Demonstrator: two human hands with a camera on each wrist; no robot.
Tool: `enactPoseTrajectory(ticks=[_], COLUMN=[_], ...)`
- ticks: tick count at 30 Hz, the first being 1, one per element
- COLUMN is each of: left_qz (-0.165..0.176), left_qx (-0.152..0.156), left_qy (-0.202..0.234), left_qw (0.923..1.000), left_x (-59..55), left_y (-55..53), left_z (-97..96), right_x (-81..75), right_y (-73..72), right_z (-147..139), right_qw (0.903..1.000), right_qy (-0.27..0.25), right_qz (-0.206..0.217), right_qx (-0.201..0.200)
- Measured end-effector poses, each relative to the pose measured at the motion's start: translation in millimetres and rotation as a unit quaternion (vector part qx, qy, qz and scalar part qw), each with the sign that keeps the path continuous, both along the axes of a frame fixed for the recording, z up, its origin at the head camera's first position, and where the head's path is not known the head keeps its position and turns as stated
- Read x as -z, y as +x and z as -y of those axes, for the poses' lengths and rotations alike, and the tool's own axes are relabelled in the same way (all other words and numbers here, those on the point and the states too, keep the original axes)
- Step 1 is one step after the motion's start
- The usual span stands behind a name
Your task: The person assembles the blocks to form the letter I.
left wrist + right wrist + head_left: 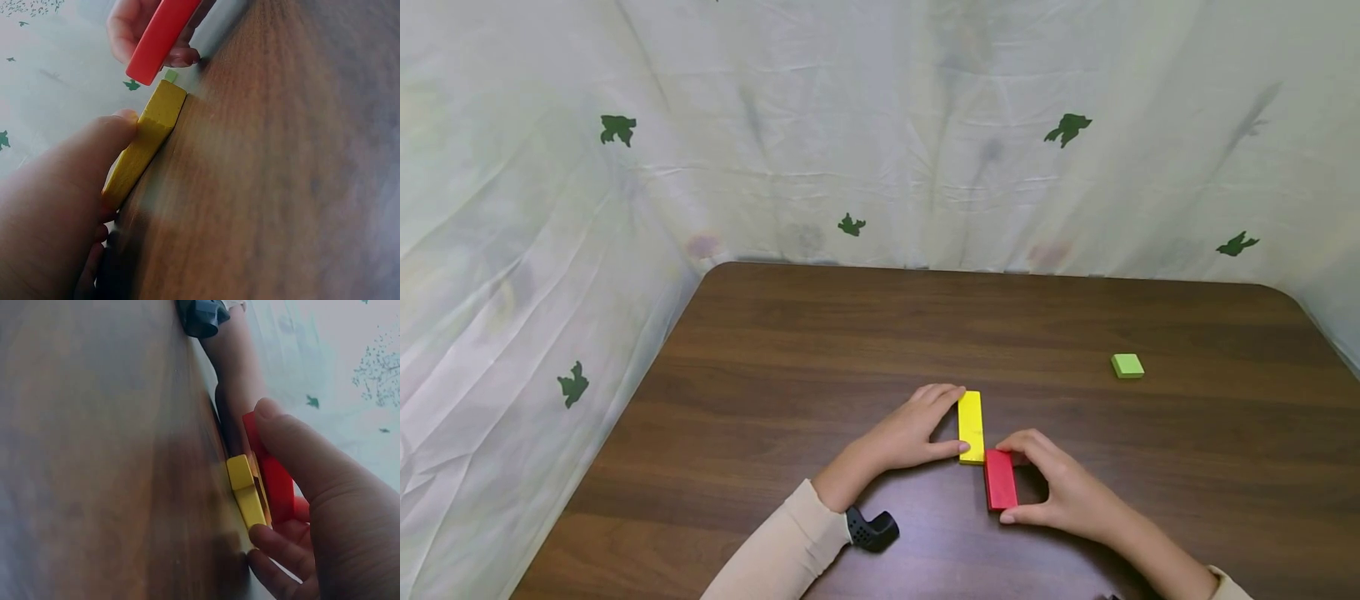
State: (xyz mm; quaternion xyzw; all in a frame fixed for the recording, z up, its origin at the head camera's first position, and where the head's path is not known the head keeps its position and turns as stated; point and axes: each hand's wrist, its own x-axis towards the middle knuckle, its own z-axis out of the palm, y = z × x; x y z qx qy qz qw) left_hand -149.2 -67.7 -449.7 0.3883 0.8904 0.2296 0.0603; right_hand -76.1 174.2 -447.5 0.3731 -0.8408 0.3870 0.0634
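Note:
A flat yellow block (971, 423) lies lengthwise on the brown table. My left hand (910, 432) holds it by its two ends, thumb at the near end and fingertips at the far end. Just right of it and nearer to me is a red block (1001, 482), pinched end to end between thumb and fingers of my right hand (1071, 493). In the left wrist view the red block (164, 40) hangs above the tabletop, while the yellow block (150, 134) rests on the wood. Whether the two blocks touch, I cannot tell.
A small light green block (1127, 365) sits farther back on the right of the table (760, 350). A black device (874, 531) is strapped at the left wrist. Pale cloth (880, 125) with dark green bird shapes hangs behind and beside the table.

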Motion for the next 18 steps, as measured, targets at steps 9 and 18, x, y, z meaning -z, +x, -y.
enactPoseTrajectory(ticks=[9,18], left_qz=[0.003,-0.012], left_qx=[-0.002,0.003], left_qy=[0.001,0.008], left_qw=[1.0000,0.9999], left_x=[0.1,0.7], left_y=[-0.3,-0.7], left_z=[-0.2,-0.2], right_x=[-0.3,-0.5], right_y=[3.2,9.3], right_z=[6,15], right_qw=[1.0000,0.9987], right_qy=[0.004,0.032], right_qz=[-0.004,-0.029], right_qx=[-0.001,0.027])
